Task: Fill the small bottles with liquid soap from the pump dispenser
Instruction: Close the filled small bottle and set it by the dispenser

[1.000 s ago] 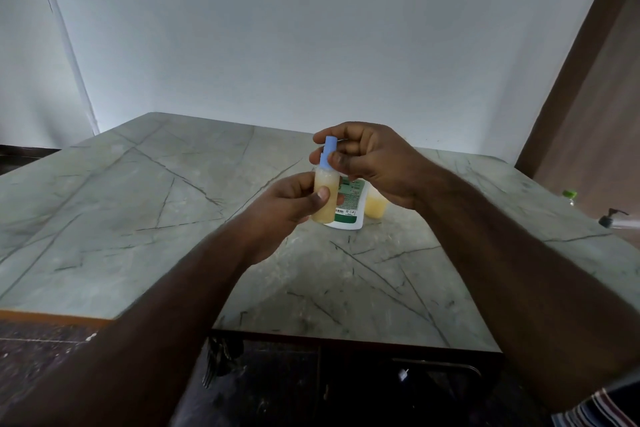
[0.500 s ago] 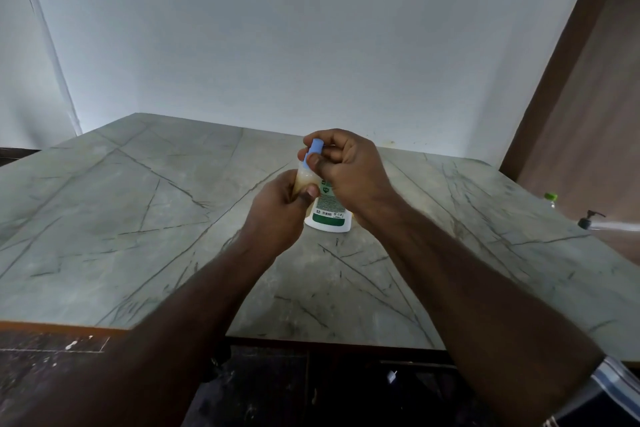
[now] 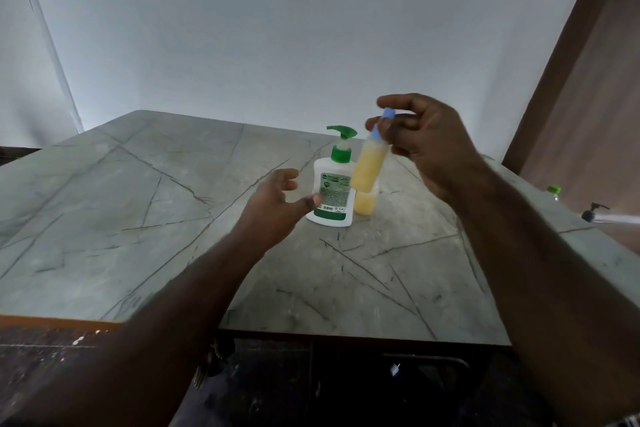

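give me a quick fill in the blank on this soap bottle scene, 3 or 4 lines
1. The small bottle held up by the right hand has a ____ cap.
2. The pump dispenser on the table has a ____ pump head.
3. The left hand holds ____.
4. The second small bottle stands to the ____ of the dispenser in the head view.

Missing words: blue; green; nothing; right

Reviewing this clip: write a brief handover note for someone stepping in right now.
Right hand: holds the filled small bottle by its blue cap, tilted, above the table.
Left hand: open, empty, beside the pump dispenser.
A second small bottle holding yellow soap stands right of the dispenser; its top is hidden.
Done: held bottle filled and capped.
Left: set it down; check the second bottle's fill and cap.
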A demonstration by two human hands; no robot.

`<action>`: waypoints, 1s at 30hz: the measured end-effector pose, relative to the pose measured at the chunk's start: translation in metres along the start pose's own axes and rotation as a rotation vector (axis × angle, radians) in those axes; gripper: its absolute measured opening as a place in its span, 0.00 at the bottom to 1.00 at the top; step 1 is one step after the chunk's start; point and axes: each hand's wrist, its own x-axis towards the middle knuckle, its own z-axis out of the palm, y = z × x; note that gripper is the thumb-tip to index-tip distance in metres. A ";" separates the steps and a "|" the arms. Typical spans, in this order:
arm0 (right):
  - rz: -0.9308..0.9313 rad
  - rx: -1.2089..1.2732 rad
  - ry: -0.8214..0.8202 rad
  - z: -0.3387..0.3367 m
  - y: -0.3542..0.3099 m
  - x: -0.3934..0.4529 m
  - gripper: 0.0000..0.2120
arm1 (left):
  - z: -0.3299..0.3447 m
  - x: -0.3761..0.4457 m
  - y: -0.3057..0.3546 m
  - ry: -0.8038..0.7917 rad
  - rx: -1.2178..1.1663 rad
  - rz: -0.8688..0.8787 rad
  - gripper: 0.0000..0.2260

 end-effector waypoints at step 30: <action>0.051 -0.273 0.002 -0.035 0.082 0.014 0.13 | 0.059 0.046 -0.004 0.090 0.168 -0.026 0.20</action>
